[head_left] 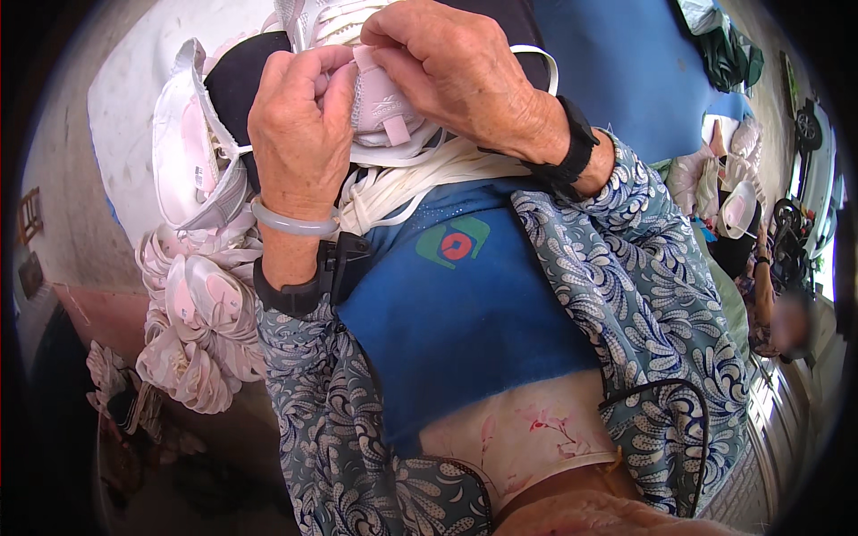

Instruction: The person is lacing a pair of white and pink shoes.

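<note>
Near the top of the view, a pale pink shoe tongue (382,105) with a small pink tab points toward me. My left hand (302,134) pinches its left edge between thumb and fingers. From the other side, my right hand (460,76) is closed on the tongue's upper edge. Its fingertips almost meet those of the left, and whatever lies between them is too small to make out. The laced shoe upper (344,20) continues beyond my hands, partly cut off by the frame. A bundle of loose white shoelaces (398,189) lies below the tongue, across my blue apron (447,313).
Left of my hands, another white and pink shoe upper (192,156) rests against something black (239,82). Below it hang several stacked uppers (210,317). A blue surface (617,62) spreads at upper right. Farther right, another person (764,295) sits near more uppers (737,205).
</note>
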{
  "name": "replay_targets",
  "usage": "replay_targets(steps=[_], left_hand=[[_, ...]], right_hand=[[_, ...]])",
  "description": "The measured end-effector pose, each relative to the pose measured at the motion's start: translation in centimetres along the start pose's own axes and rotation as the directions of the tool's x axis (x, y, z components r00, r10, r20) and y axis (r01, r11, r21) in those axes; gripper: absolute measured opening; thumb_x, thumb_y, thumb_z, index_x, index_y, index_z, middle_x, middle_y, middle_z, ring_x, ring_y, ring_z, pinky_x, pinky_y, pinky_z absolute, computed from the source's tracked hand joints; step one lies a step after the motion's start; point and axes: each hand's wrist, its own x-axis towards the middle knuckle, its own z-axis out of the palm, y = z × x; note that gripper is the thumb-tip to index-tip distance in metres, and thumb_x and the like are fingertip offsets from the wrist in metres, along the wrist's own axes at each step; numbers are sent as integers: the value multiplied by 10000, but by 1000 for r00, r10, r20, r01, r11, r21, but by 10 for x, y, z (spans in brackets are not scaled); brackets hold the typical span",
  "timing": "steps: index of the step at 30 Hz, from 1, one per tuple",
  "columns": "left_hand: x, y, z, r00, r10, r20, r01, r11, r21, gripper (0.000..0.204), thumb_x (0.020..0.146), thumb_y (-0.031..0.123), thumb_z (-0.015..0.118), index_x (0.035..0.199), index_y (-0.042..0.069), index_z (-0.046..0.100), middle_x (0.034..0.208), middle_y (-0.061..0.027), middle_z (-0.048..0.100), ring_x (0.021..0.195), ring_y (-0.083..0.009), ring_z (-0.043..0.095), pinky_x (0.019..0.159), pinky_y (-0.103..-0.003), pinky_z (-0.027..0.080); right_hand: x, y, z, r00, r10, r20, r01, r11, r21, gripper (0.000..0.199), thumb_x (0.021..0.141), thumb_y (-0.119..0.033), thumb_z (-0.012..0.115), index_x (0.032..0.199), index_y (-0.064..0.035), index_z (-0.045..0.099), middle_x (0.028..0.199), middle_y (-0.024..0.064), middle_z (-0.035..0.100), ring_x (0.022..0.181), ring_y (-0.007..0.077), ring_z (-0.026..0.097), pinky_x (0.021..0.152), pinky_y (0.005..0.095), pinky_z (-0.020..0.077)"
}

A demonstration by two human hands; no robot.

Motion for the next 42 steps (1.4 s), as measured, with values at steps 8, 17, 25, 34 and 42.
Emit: replay_targets(steps=[8,17,25,34,42], left_hand=[[14,3,-38,883,-309,354,438,815,-379,101,911,97,550,945,3,566,734,1,483,591,-110,504,529,-246,427],[-17,36,-104,861,-48,507,497,-142,-856,203,934,170,472,914,-28,512,822,-63,491,536,-91,485,470,-249,512],[-19,47,-224,873,-269,-408,-474,-264,-840,187,814,-84,490,672,33,522,689,-54,487,712,-155,550,704,-273,471],[-91,-48,-275,803,-385,-456,-526,-97,-845,74,816,-22,441,781,41,457,749,-41,483,789,-169,497,801,-310,361],[-106,-95,-286,833,-466,-299,-224,209,-952,103,878,8,445,952,-39,501,960,-133,524,972,-262,488,972,-442,331]], right_hand=[[26,25,-20,625,-746,-229,621,654,-432,146,867,-142,599,968,-44,559,717,47,523,519,199,477,451,283,361],[-16,-39,15,948,-282,150,213,907,362,275,811,-207,657,989,-23,557,861,150,550,790,350,582,704,417,485],[-12,-41,-34,823,-244,513,-138,790,597,268,954,-220,478,801,-12,547,708,153,565,668,301,605,566,387,480],[-71,110,-155,867,366,337,-359,-9,933,269,954,-264,516,999,-13,601,697,33,552,534,142,500,514,274,397],[-61,112,-141,779,600,-182,-607,795,22,498,986,-352,395,717,-9,637,540,11,475,430,111,429,451,260,354]])
